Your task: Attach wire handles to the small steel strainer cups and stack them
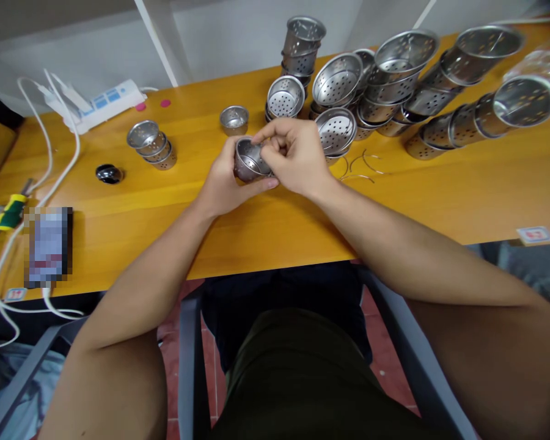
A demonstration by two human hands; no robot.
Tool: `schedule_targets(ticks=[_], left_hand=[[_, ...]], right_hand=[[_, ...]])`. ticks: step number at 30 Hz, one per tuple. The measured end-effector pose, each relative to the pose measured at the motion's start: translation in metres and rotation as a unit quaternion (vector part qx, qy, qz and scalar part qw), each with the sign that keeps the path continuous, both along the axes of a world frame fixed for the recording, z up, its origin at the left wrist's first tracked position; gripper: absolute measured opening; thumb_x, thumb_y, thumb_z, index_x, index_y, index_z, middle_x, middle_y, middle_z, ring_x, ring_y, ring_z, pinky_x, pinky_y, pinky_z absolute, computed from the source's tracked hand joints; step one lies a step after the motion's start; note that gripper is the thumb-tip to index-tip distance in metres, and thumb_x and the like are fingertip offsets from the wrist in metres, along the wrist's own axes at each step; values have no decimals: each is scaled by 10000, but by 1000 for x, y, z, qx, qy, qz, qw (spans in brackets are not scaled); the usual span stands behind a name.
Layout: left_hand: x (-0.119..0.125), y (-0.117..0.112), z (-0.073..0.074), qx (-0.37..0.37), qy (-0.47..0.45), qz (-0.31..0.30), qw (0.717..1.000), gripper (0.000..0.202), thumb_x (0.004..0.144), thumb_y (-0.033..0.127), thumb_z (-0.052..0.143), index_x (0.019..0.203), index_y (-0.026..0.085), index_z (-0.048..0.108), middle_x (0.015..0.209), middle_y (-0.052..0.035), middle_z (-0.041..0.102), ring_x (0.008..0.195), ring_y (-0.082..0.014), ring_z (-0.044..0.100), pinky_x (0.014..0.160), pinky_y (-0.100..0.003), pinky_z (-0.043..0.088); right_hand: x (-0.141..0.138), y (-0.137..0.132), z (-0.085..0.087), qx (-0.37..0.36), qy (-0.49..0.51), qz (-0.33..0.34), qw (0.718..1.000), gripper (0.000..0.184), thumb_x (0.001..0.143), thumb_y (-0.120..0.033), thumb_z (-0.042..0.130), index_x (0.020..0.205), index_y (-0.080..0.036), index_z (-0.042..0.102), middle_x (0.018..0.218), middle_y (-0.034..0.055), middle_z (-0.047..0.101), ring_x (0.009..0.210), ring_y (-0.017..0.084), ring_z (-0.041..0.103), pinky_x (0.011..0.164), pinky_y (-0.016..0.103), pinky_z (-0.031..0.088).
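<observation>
A small perforated metal strainer cup (250, 160) is tilted in my left hand (224, 180), whose fingers and thumb wrap round its side above the table. My right hand (296, 153) is closed in a pinch at the cup's right rim. Whatever its fingertips hold, if anything, is hidden. Just behind the held cup stands another small strainer cup (234, 121). Thin curved wires (364, 164) lie on the table to the right of my right hand.
Stacks of strainer cups (394, 91) fill the back right of the wooden table (275, 238). A shorter stack (151, 145) stands left, near a dark shiny round object (109, 174). Farther left are a power strip (103, 105), white cables, a screwdriver (11, 211) and a phone (49, 247).
</observation>
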State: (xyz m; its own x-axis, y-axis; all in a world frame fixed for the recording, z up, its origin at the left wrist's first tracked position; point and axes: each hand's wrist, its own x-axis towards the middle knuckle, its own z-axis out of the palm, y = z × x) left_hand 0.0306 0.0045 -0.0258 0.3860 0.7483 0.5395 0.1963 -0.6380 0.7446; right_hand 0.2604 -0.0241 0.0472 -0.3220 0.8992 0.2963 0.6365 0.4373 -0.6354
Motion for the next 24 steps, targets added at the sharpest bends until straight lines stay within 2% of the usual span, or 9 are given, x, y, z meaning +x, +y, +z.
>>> schedule_targets(ticks=[3, 5, 8, 10, 13, 15, 21, 24], left_hand=[[-2, 3, -2, 24, -6, -16, 1000, 944, 895, 887, 1092, 1554, 334, 704, 1381, -62, 832, 1322, -338, 849, 1191, -556, 740], [-5, 6, -4, 33, -19, -26, 999, 838, 966, 890, 1036, 1515, 349, 708, 1319, -40, 831, 1162, -273, 842, 1042, -496, 754], [-9, 8, -6, -4, -38, -33, 999, 719, 1061, 872, 950, 1475, 336, 711, 1259, -43, 811, 1062, -243, 826, 964, -465, 731], [-10, 6, -5, -28, -45, -58, 997, 696, 1082, 864, 929, 1490, 346, 707, 1258, -46, 799, 1056, -246, 831, 966, -478, 733], [-10, 4, -2, -18, -34, -91, 995, 830, 985, 854, 1040, 1557, 386, 662, 1385, -55, 816, 1193, -285, 845, 1065, -542, 763], [-10, 2, 0, 2, -11, -74, 997, 915, 935, 869, 1074, 1572, 385, 631, 1455, -65, 817, 1290, -316, 842, 1146, -586, 761], [-9, -2, 4, 27, 29, -19, 999, 890, 1029, 991, 878, 1597, 368, 596, 1475, -91, 810, 1346, -353, 873, 1198, -638, 748], [-9, -2, 4, 44, 34, -20, 998, 838, 1069, 950, 869, 1610, 377, 585, 1471, -92, 815, 1336, -348, 880, 1184, -642, 760]], right_hand=[[7, 6, -3, -11, 123, 40, 992, 338, 1194, -600, 724, 1238, -300, 872, 952, 69, 801, 898, 296, 754, 800, 446, 670], [16, 11, -3, -36, 198, 127, 971, 394, 1164, -662, 822, 1107, -272, 840, 883, 51, 761, 818, 252, 728, 728, 388, 633], [31, 16, -2, -99, 248, 260, 928, 529, 1059, -756, 1000, 1082, -257, 825, 815, 15, 730, 710, 197, 685, 659, 340, 595], [36, 16, -1, -120, 266, 295, 910, 593, 1001, -794, 1058, 1077, -253, 826, 790, -1, 719, 671, 174, 666, 637, 322, 589], [35, 14, -2, -126, 286, 286, 906, 617, 958, -803, 1094, 1045, -256, 821, 766, -13, 702, 652, 167, 651, 618, 316, 588], [32, 13, -5, -123, 290, 267, 911, 615, 948, -803, 1101, 1034, -263, 818, 752, -19, 691, 646, 171, 641, 608, 322, 585], [27, 11, -13, -116, 286, 238, 921, 589, 962, -798, 1092, 1073, -292, 812, 792, -9, 746, 664, 187, 638, 596, 335, 567], [27, 11, -15, -115, 276, 235, 925, 583, 985, -796, 1074, 1084, -293, 797, 807, -9, 750, 679, 186, 645, 604, 331, 563]])
